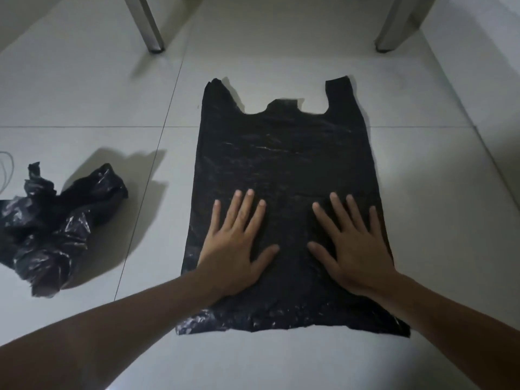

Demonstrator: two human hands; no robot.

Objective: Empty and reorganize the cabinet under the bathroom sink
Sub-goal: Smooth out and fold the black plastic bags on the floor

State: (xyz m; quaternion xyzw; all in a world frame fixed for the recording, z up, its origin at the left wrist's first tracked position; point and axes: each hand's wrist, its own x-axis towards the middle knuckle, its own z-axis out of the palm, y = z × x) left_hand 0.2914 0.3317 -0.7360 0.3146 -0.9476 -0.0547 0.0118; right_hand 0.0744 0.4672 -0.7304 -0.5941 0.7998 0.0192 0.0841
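With fingers spread flat, the left hand (235,246) and right hand (353,246) press the near half of a flattened black plastic carrier bag (284,153) on the white tiled floor (84,88), apparently smoothing it for folding next, while a crumpled black plastic bag (56,220) waits at left.

One head-worn, wide-angle view looks steeply down and forward, close over the tiled floor (84,88), two furniture legs (149,26) far off.
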